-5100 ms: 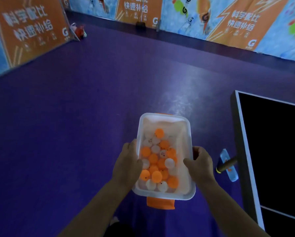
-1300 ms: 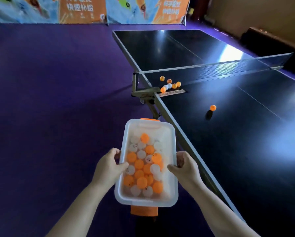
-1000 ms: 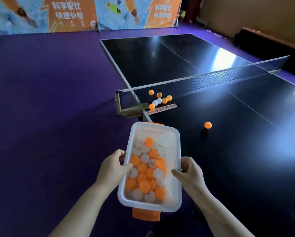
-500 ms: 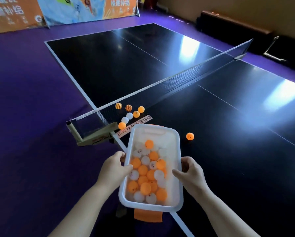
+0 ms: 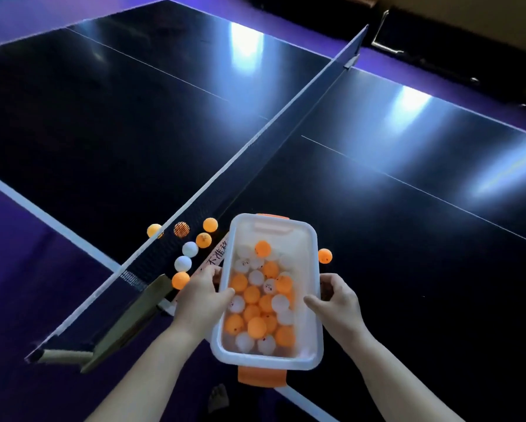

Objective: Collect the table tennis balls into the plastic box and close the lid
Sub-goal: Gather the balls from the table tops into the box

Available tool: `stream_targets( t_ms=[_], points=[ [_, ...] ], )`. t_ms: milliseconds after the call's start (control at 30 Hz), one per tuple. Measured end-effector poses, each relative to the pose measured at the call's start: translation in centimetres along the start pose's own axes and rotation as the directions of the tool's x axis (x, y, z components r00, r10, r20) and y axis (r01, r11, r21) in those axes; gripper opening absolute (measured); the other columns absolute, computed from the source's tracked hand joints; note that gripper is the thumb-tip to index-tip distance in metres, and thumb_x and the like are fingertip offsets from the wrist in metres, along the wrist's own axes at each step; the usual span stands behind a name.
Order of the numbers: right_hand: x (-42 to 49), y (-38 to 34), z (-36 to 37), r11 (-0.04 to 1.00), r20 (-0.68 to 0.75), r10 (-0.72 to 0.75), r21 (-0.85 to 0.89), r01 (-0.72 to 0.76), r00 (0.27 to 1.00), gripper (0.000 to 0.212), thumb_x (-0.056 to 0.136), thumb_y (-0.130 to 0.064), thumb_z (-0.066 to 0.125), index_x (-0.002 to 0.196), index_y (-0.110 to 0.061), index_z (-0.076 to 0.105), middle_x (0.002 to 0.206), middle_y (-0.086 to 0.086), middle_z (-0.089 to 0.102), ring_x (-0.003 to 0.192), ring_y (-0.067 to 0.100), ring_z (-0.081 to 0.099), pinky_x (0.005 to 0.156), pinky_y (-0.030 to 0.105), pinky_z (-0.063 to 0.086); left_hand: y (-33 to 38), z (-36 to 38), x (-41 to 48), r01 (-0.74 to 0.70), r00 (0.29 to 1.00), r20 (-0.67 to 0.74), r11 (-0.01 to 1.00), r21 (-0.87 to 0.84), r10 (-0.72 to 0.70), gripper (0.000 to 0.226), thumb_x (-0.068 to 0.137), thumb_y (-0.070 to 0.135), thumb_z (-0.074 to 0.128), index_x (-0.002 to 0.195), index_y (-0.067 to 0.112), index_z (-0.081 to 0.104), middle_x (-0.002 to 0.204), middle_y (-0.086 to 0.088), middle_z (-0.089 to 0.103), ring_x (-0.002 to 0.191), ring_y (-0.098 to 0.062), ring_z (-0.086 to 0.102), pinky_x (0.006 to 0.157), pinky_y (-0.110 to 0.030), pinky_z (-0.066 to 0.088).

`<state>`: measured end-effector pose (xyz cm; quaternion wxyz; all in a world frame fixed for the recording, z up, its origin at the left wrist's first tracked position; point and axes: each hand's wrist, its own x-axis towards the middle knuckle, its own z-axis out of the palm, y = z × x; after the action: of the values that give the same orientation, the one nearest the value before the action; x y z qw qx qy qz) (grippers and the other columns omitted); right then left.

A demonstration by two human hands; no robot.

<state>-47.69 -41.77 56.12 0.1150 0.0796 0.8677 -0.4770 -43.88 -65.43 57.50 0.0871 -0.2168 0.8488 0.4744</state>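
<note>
From the head view, I am holding the plastic box (image 5: 268,292) above the near edge of the desk (image 5: 377,239), just my side of the net (image 5: 225,166); my left hand (image 5: 199,300) is clamping the box's left long wall, thumb hooking over the rim toward the balls, and my right hand (image 5: 336,300) is gripping the right long wall, fingers curling around the outside; both hands are closing on the box and neither is spread. The box is lying open, with no lid showing on top; orange latches (image 5: 261,376) are poking out at the near and far ends. Inside, a heap of orange and white balls (image 5: 260,303) is filling the nearer half. Loose balls (image 5: 191,254) are sitting in a cluster against the net to the left of the box, two of them seeming to lie beyond the mesh, and one orange ball (image 5: 325,256) is resting on the desk just beside the box's far right corner.

I am judging the box as light, stiff and smooth-walled, so holding it by both long sides is keeping it level; tilting it would be sending the balls rolling out. The loose balls look featherlight and skittish; I would be pinching each gently from above, since a nudge could be sending it off the desk.
</note>
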Motion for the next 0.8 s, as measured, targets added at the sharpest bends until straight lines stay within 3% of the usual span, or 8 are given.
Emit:
stream_targets(
  t_ms=[133,200,233,367,500,600,700,800],
  points=[
    [1.1,0.1,0.7,0.999,-0.025,0.003,0.044,-0.002,1.0,0.015,0.079,-0.021,0.072,0.09,-0.024,0.062,0.081,-0.005,0.065,0.07,0.004,0.061,0.057,0.016,0.048,-0.3,0.0,1.5,0.043,0.999,0.013,0.998,-0.05,-0.042,0.021,0.082,0.019,0.063,0.089,0.035,0.053,0.083,0.006,0.066,0.075,-0.013,0.065,0.067,-0.043,0.058],
    [2.3,0.3,0.5,0.998,-0.079,0.009,0.063,-0.004,0.997,0.005,0.087,-0.028,0.064,0.084,-0.025,0.063,0.079,-0.004,0.066,0.071,0.009,0.061,0.061,0.022,0.049,-0.3,0.0,2.2,0.037,0.999,-0.002,0.998,-0.055,-0.038,0.022,0.083,0.017,0.062,0.084,0.037,0.051,0.079,0.006,0.066,0.074,-0.013,0.065,0.068,-0.043,0.058],
    [3.2,0.6,0.4,0.998,-0.122,0.016,0.061,-0.009,0.992,0.011,0.091,-0.029,0.058,0.082,-0.025,0.063,0.08,-0.004,0.066,0.073,0.013,0.061,0.063,0.026,0.049,-0.2,0.1,2.5,0.032,0.999,-0.01,0.998,-0.05,-0.032,0.022,0.084,0.017,0.061,0.084,0.036,0.052,0.079,0.007,0.065,0.073,-0.012,0.064,0.068,-0.042,0.058],
    [7.3,1.9,-0.5,0.981,-0.215,0.016,-0.187,-0.057,0.976,0.013,0.091,-0.017,0.055,0.102,-0.017,0.062,0.101,0.001,0.055,0.08,0.02,0.055,0.065,0.028,0.04,0.1,0.5,3.1,0.032,0.999,-0.039,0.999,-0.002,-0.032,0.019,0.085,0.016,0.06,0.1,0.027,0.055,0.079,0.009,0.063,0.07,-0.008,0.06,0.061,-0.033,0.053],
    [10.5,3.1,-0.3,0.899,-0.063,0.085,-0.425,-0.104,0.994,0.046,0.088,-0.01,0.051,0.13,-0.027,0.048,0.128,0.002,0.037,0.082,0.021,0.053,0.068,0.03,0.043,0.3,1.0,3.2,0.065,0.997,-0.048,0.998,-0.008,-0.066,0.013,0.087,0.015,0.058,0.097,0.022,0.057,0.075,0.005,0.062,0.062,-0.01,0.055,0.053,-0.023,0.04],
    [11.7,4.5,-0.1,0.837,0.039,0.08,-0.545,-0.046,0.996,0.057,0.087,-0.003,0.045,0.135,-0.033,0.041,0.132,0.0,0.034,0.081,0.021,0.051,0.059,0.027,0.039,0.4,1.6,3.3,0.094,0.994,-0.058,0.996,0.004,-0.094,0.005,0.088,0.017,0.055,0.086,0.021,0.057,0.067,0.002,0.06,0.056,-0.012,0.052,0.049,-0.023,0.038],
    [12.3,5.9,-0.7,0.82,0.072,0.059,-0.572,-0.007,0.996,0.052,0.088,-0.002,0.044,0.13,-0.033,0.042,0.117,0.001,0.037,0.074,0.024,0.052,0.052,0.028,0.041,0.4,2.1,3.4,0.107,0.991,-0.08,0.994,0.025,-0.104,0.011,0.089,0.018,0.053,0.079,0.017,0.056,0.06,0.003,0.055,0.052,-0.012,0.048,0.048,-0.024,0.036],
    [12.5,6.6,-2.2,0.778,0.134,0.092,-0.629,0.013,0.987,0.039,0.092,-0.019,0.05,0.127,-0.032,0.041,0.107,0.0,0.041,0.074,0.024,0.055,0.057,0.033,0.049,0.6,2.7,3.5,0.114,0.99,-0.083,0.994,-0.002,-0.114,0.011,0.088,0.02,0.054,0.079,0.014,0.056,0.066,-0.004,0.06,0.058,-0.02,0.053,0.052,-0.036,0.044]
  ],
)
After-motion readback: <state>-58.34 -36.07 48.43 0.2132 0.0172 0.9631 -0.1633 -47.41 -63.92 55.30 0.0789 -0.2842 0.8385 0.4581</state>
